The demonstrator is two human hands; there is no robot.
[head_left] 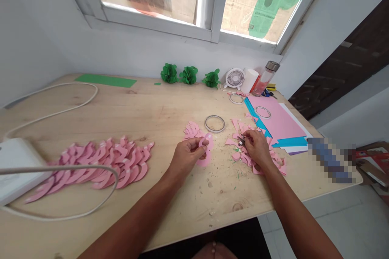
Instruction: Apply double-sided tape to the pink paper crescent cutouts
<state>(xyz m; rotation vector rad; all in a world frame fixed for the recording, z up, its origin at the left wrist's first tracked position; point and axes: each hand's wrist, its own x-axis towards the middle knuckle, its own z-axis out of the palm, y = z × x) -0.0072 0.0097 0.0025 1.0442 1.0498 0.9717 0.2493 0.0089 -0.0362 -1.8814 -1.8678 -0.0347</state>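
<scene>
Both hands work over the surface (164, 111) in the head view, one to each side of the ring (215, 131), which lies flat near the middle. The left hand (186, 154) is nearer the person than the ring and to its left. Its forearm slants in from the lower left, the wrist roughly in line with it, and the fingers curl toward the thumb. That grip is clamped on a curved pink piece (204, 162), pinched at its edge and raised just nearer than the ring.

The right hand (257, 146) is to the right of the ring and a little nearer. Its forearm reaches up from the lower right, the back of the hand faces up, and the fingers bend down to the left. The fingertips are at a small dark tool (241, 141); whether the grip is clamped on it, I cannot tell. Pink scraps (247, 162) spread around and beneath this hand.

A small cluster of pink cutouts (192, 129) lies just left of the ring, partly behind the left hand. Well to the left of the ring, a heap of pink curves (121, 162) overlaps in rows. Beyond the ring, three green paper balls (188, 75) stand by the wall. A pink sheet (284, 121) lies to the right of the ring, past the scraps.
</scene>
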